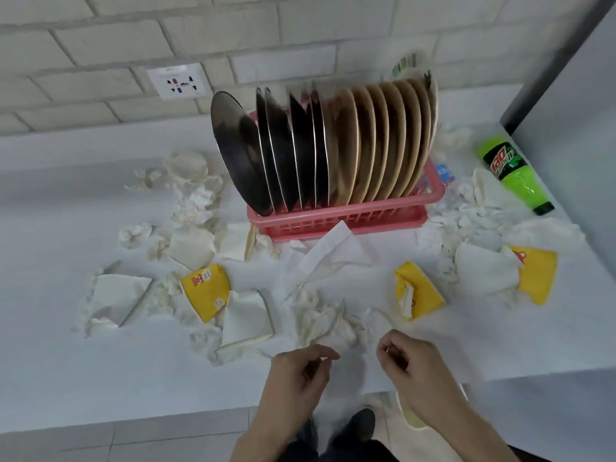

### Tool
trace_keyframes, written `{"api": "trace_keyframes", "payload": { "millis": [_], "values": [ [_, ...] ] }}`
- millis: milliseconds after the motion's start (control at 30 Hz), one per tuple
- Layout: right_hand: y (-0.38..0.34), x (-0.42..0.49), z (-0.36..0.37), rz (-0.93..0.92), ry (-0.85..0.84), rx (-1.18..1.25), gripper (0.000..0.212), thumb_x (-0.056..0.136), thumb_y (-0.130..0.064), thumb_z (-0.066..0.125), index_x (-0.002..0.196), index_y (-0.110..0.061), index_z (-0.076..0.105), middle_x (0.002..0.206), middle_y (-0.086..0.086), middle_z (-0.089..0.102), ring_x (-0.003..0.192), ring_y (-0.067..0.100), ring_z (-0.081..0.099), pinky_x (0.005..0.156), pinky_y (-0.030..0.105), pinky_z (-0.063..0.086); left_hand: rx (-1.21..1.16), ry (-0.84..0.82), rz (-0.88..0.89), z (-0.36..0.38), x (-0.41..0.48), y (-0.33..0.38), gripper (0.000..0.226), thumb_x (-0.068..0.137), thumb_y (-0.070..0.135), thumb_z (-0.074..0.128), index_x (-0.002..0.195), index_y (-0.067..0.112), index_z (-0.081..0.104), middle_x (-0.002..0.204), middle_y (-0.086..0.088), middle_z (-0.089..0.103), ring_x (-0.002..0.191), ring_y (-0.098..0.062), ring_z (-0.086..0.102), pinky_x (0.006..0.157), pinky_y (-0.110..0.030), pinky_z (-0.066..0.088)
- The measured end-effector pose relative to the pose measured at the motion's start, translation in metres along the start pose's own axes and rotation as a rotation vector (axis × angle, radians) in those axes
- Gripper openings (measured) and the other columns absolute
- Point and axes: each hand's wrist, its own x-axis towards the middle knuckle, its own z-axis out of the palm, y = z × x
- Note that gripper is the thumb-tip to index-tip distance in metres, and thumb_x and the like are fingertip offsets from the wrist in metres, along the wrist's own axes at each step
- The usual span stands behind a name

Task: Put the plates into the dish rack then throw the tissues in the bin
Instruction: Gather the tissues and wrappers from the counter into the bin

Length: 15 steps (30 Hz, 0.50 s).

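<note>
Plates stand on edge, filling the pink rack at the worktop's back. Tissues litter the front edge; left hand and right hand hover there, fingers loosely curled, empty (poised for gathering).

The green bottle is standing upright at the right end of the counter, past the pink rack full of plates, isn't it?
Not quite. The head view shows the green bottle lying on its side, not upright. The rest holds: it is at the right end of the counter, past the pink rack full of plates.
</note>
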Motion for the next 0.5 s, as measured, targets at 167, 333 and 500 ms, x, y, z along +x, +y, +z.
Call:
{"api": "trace_keyframes", "payload": {
  "millis": [167,333,500],
  "values": [
    [-0.02,-0.024,0.021,0.109,0.045,-0.057,0.026,0.089,-0.013,0.059,0.072,-0.031,0.051,0.057,-0.012,0.049,0.05,0.008,0.042,0.048,0.016,0.03,0.031,-0.15,0.094,-0.012,0.009,-0.014,0.027,0.093,0.018,0.058,0.099,0.042,0.069,0.058,-0.004,0.056,0.054,-0.024,0.054,0.058,-0.037,0.049],
    [-0.041,-0.035,0.035,0.185,0.175,-0.098,0.023,0.087,-0.012,0.057,0.072,-0.028,0.051,0.065,-0.013,0.054,0.057,0.007,0.047,0.053,0.016,0.035,0.082,-0.277,0.202,-0.025,0.033,-0.019,0.026,0.092,0.022,0.054,0.102,0.041,0.069,0.06,0.003,0.061,0.057,-0.015,0.059,0.062,-0.032,0.051],
    [-0.044,-0.035,0.045,0.284,0.311,-0.106,0.014,0.087,-0.009,0.06,0.082,-0.022,0.059,0.08,-0.012,0.057,0.065,0.01,0.052,0.063,0.032,0.048,0.212,-0.32,0.404,-0.03,0.059,-0.02,0.019,0.092,0.01,0.065,0.103,0.021,0.075,0.083,0.016,0.067,0.069,-0.006,0.06,0.066,-0.017,0.047]
  ]
}}
